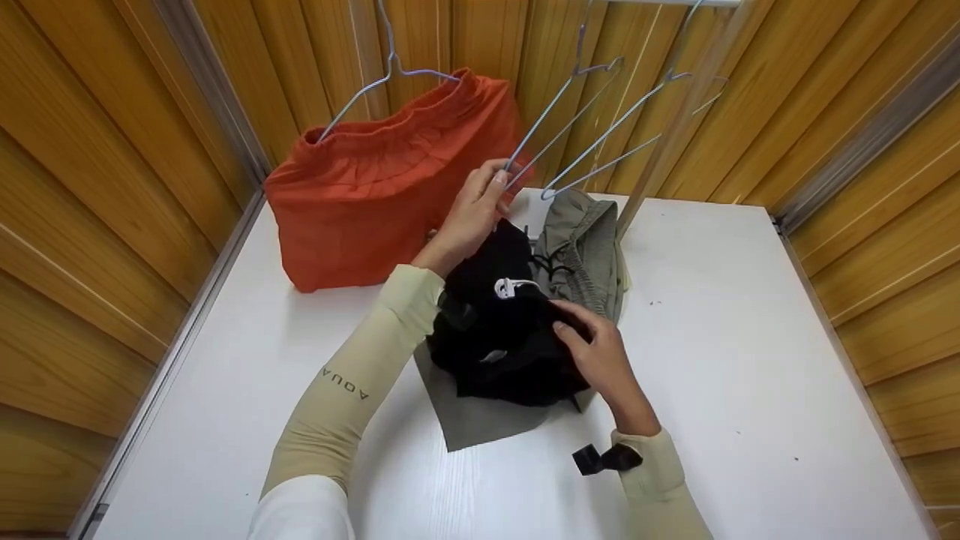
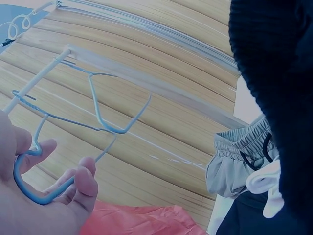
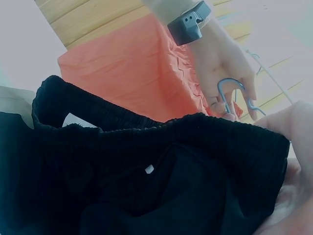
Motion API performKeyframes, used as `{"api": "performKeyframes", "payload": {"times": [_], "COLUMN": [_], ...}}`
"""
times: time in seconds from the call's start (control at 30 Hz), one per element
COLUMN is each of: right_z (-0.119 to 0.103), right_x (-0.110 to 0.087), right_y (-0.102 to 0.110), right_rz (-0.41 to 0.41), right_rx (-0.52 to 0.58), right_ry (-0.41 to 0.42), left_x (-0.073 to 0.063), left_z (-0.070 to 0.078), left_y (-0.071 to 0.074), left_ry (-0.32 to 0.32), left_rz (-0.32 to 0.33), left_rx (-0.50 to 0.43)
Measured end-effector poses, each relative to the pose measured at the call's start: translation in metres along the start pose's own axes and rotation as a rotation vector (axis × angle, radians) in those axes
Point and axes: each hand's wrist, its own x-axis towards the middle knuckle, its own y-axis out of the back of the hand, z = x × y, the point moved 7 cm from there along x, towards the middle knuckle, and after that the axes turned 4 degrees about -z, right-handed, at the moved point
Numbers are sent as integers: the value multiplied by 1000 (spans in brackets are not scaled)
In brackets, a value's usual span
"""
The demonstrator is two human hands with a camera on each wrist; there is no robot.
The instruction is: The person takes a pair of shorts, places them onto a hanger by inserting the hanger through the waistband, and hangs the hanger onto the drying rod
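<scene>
My left hand (image 1: 474,210) grips the lower corner of a blue wire hanger (image 1: 541,124), which hangs from the rail; in the left wrist view the bent wire (image 2: 46,197) lies inside the curled fingers. With my right hand (image 1: 604,358) I pinch the elastic waistband of black drawstring shorts (image 1: 517,375). The right wrist view shows that waistband (image 3: 161,129) held open, with a white label inside. A white drawstring (image 1: 508,287) hangs at the front. The shorts are below the hanger and apart from it.
Orange shorts (image 1: 375,202) hang on another hanger at the left. A further wire hanger (image 1: 611,131) hangs to the right. Grey-green drawstring shorts (image 1: 581,247) lie behind the black ones on the white table (image 1: 720,360). A rack post (image 1: 667,142) stands at the right.
</scene>
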Motion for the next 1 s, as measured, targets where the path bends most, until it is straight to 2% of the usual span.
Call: {"api": "performKeyframes", "payload": {"times": [0.13, 0.27, 0.7, 0.87, 1.0], "right_z": [-1, -1, 0, -3, -2], "right_x": [1, 1, 2, 3, 4], "right_y": [0, 2, 5, 8, 10], "right_rz": [4, 15, 60, 93, 126], "right_rx": [-3, -1, 26, 34, 42], "right_ry": [-4, -7, 6, 42, 67], "left_x": [-2, -6, -17, -23, -30], "left_z": [5, 8, 9, 10, 7], "left_y": [3, 10, 31, 39, 45], "left_ry": [-22, -55, -63, -73, -56], "left_rz": [-3, -12, 13, 28, 24], "left_rx": [-13, 24, -19, -27, -71]}}
